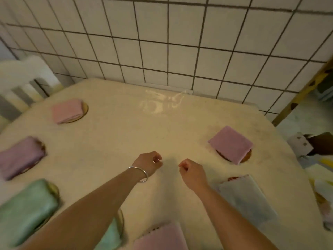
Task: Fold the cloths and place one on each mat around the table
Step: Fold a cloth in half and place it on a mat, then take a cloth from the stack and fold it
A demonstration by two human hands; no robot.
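Note:
Folded cloths lie on round mats around the cream table (126, 134). A pink cloth (67, 110) is at the far left, a mauve cloth (19, 156) below it, and a green cloth (27, 210) nearer me. At the right lie a pink cloth (231, 144) and a pale grey cloth (246, 199). Another pink cloth (162, 237) and a teal cloth (110, 237) sit at the near edge. My left hand (148, 163), with a silver bangle, and my right hand (193, 171) hover over the table's middle, fingers curled, holding nothing.
A white tiled wall (162, 42) runs behind the table. A white plastic chair (21, 83) stands at the far left. Clutter and a roll of paper (300, 145) lie off the table's right side.

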